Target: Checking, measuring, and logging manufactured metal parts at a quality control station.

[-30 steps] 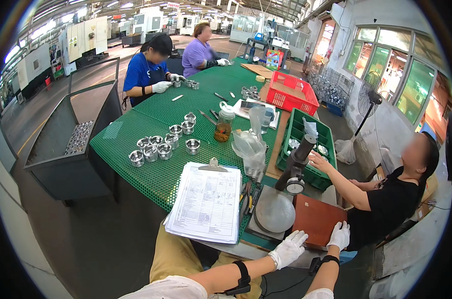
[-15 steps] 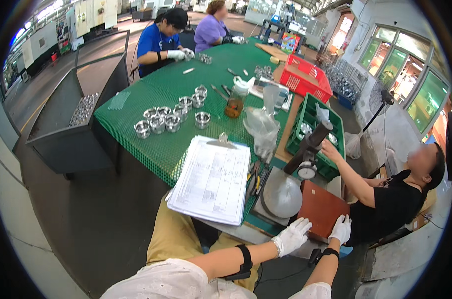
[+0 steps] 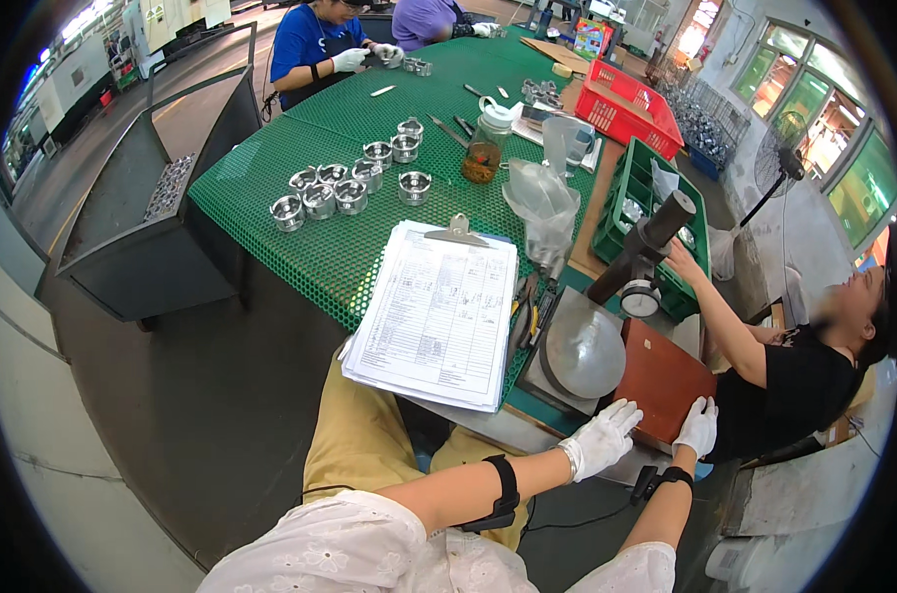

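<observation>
A reddish-brown flat box (image 3: 668, 383) lies at the table's near right corner. Against its near left edge rests my left hand (image 3: 603, 438), white-gloved, its fingers stretched out. My right hand (image 3: 697, 427), gloved too, lies at the box's near right corner with its fingers extended over the edge. Just left of the box stands a dial gauge stand, with a round metal plate (image 3: 584, 348), a thick dark column (image 3: 642, 247) and a dial (image 3: 640, 298). Further left, a clipboard (image 3: 438, 316) with printed sheets overhangs the table edge.
Several shiny metal rings (image 3: 350, 196) stand on the green mesh mat (image 3: 260, 178). Beyond the clipboard are a jar (image 3: 484, 148), plastic bags (image 3: 545, 212) and pliers (image 3: 533, 308). A person at right reaches into a green crate (image 3: 700, 282); a red crate (image 3: 656, 127) stands behind.
The whole view has shifted, so the table and box appear further right. My hands keep to the box's near edge. The person at right still reaches into the green crate.
</observation>
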Demonstrator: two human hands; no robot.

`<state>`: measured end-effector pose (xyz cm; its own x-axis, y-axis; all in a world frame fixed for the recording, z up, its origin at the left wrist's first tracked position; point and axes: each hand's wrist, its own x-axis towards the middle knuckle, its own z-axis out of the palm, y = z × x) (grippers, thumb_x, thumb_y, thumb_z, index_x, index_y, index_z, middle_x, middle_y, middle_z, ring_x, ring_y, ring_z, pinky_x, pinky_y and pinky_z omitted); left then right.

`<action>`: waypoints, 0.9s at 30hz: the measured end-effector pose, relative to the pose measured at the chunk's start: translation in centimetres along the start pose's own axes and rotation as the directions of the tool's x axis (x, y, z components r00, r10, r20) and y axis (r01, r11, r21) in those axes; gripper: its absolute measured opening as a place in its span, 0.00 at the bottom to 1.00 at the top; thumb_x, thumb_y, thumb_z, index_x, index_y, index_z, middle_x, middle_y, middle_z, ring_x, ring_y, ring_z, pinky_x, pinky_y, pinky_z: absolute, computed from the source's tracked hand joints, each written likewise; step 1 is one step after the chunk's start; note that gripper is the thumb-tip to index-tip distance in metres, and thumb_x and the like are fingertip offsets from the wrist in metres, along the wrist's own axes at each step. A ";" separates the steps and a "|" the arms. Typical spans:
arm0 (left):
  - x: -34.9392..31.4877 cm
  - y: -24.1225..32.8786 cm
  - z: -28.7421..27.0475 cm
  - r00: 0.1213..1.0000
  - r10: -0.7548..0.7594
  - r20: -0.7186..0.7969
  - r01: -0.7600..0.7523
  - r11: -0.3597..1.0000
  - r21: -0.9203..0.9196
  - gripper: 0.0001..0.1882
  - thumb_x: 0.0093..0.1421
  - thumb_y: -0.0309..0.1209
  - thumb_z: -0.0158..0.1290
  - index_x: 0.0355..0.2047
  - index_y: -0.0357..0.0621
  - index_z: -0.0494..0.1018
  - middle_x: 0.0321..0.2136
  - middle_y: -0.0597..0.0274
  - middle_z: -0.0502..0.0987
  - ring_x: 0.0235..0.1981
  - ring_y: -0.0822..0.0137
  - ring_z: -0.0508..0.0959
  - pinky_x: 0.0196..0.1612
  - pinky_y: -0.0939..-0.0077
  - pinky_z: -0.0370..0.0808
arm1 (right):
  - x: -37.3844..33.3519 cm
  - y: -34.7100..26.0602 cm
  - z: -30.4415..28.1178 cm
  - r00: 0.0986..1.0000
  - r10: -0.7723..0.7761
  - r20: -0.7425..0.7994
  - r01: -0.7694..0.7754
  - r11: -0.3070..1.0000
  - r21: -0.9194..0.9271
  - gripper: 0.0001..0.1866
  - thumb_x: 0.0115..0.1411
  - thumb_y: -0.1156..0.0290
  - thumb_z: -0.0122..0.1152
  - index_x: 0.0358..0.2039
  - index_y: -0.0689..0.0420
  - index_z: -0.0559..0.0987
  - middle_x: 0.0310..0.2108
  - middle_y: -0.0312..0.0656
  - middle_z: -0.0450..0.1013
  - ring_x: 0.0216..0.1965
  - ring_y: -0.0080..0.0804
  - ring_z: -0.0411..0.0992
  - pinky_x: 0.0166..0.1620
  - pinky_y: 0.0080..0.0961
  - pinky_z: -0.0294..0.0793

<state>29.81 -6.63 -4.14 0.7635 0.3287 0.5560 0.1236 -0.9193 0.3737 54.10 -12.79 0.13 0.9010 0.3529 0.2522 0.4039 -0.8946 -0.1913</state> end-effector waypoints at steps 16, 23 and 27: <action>-0.1 -0.1 -0.1 0.998 0.024 0.054 -0.027 0.998 0.050 0.15 0.58 0.34 0.46 0.35 0.38 0.78 0.59 0.45 0.65 0.63 0.49 0.61 0.67 0.55 0.52 | 0.3 0.6 0.8 1.000 0.005 -0.029 -0.005 1.000 0.008 0.28 0.65 0.49 0.39 0.58 0.53 0.71 0.61 0.49 0.63 0.60 0.45 0.63 0.60 0.34 0.61; 0.0 -0.1 0.3 1.000 -0.003 0.019 0.003 1.000 -0.001 0.15 0.58 0.34 0.46 0.35 0.38 0.78 0.59 0.45 0.66 0.62 0.49 0.62 0.67 0.55 0.53 | 0.4 0.9 1.0 0.999 -0.010 -0.044 0.010 1.000 0.018 0.28 0.65 0.49 0.39 0.58 0.53 0.71 0.60 0.49 0.64 0.60 0.45 0.63 0.61 0.34 0.61; 0.0 -0.1 0.3 1.000 0.005 0.015 -0.005 1.000 0.008 0.15 0.58 0.34 0.46 0.35 0.37 0.78 0.59 0.45 0.66 0.62 0.49 0.62 0.67 0.55 0.53 | 0.7 1.2 1.1 0.999 -0.020 -0.037 0.020 1.000 -0.012 0.29 0.65 0.48 0.38 0.59 0.52 0.70 0.62 0.49 0.62 0.58 0.49 0.65 0.59 0.35 0.63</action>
<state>29.97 -6.62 -4.34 0.7733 0.3207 0.5470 0.1243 -0.9226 0.3651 55.35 -13.31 -1.01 0.8862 0.3607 0.2909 0.4198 -0.8906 -0.1746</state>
